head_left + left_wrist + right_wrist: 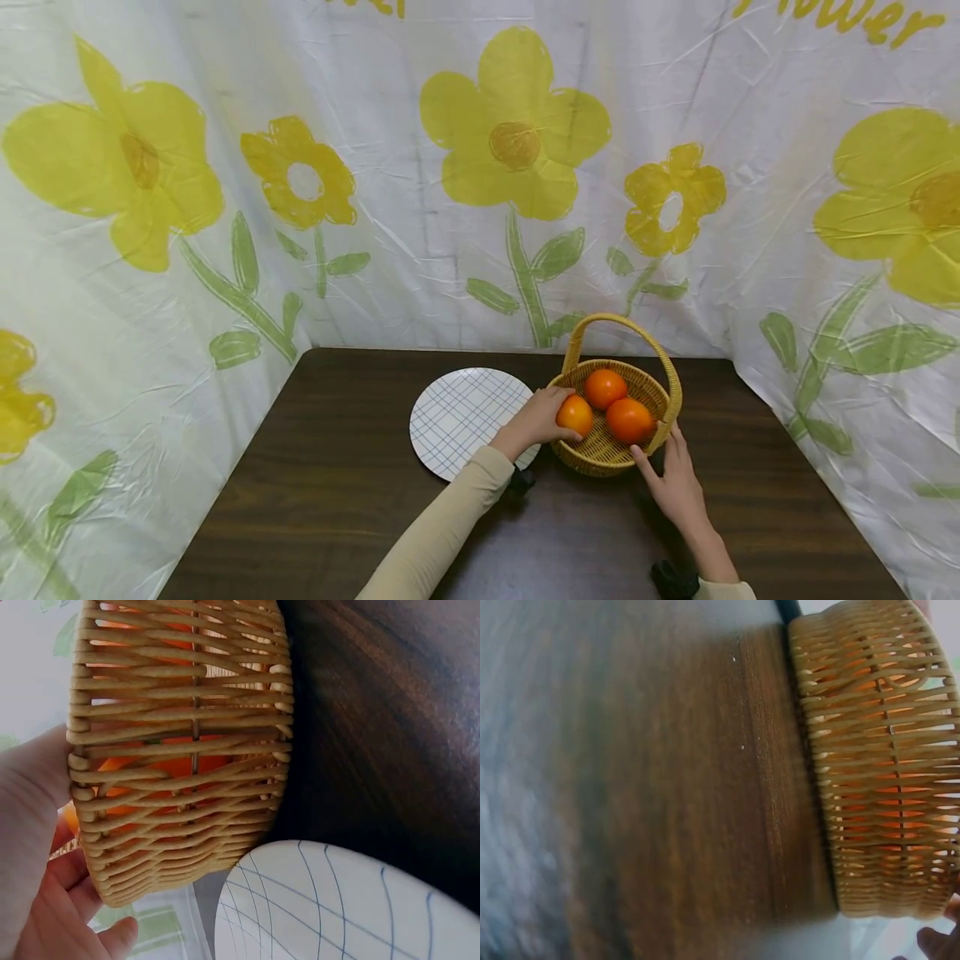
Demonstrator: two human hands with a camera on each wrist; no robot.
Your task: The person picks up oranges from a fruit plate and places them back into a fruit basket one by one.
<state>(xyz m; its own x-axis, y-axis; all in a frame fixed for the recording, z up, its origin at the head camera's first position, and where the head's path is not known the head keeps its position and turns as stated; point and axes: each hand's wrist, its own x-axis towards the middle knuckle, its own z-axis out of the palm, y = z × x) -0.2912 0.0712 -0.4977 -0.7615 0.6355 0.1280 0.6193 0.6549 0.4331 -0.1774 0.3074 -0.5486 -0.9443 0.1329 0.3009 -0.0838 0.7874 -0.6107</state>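
Observation:
A wicker basket [600, 460] with a tall arched handle stands at the back right of the table, holding three smooth oranges. My left hand [536, 421] reaches over its left rim and grips the nearest-left orange [575, 416] between thumb and fingers. Another orange [605, 389] lies at the back and a third orange [630, 421] to the right, both inside the basket. On the right side my right hand [678, 483] rests its spread thumb and fingers against the basket, close to the handle's base. In the left wrist view, the basket's weave [180, 787] partly hides the fruit.
Left of the basket lies a round white plate [457, 417] with a blue grid pattern, partly covered by my left hand and sleeve. The dark wooden table [337, 500] ends at a white curtain [405, 292] with yellow flowers.

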